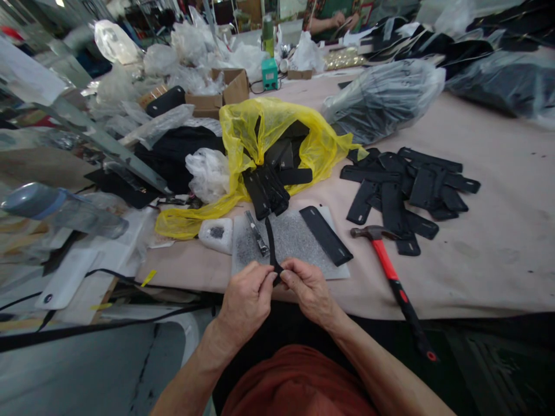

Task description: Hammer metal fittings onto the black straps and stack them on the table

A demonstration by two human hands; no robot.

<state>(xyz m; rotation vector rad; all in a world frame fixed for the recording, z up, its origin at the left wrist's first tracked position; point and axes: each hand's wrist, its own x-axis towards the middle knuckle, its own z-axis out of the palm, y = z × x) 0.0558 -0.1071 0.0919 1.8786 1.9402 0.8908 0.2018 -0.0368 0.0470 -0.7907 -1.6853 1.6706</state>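
Observation:
Both hands meet at the table's front edge, pinching the near end of a narrow black strap [272,245]. My left hand [248,294] grips it from the left, and my right hand [309,289] from the right, fingertips almost touching. The strap runs away from me toward a bundle of black pieces [266,190] at a yellow plastic bag [321,136]. Beneath it lies a grey speckled board [290,234], bearing a shiny metal tool [256,233] on the left and a flat black panel with slots [326,235] on the right.
A hammer with a red and black handle [396,283] overhangs the table's front edge at right. Behind it lies a pile of black panels [399,185]. A white block [215,234] sits left of the board. A clear bottle [65,208] lies farther left. Another person's hands [338,21] show at the back.

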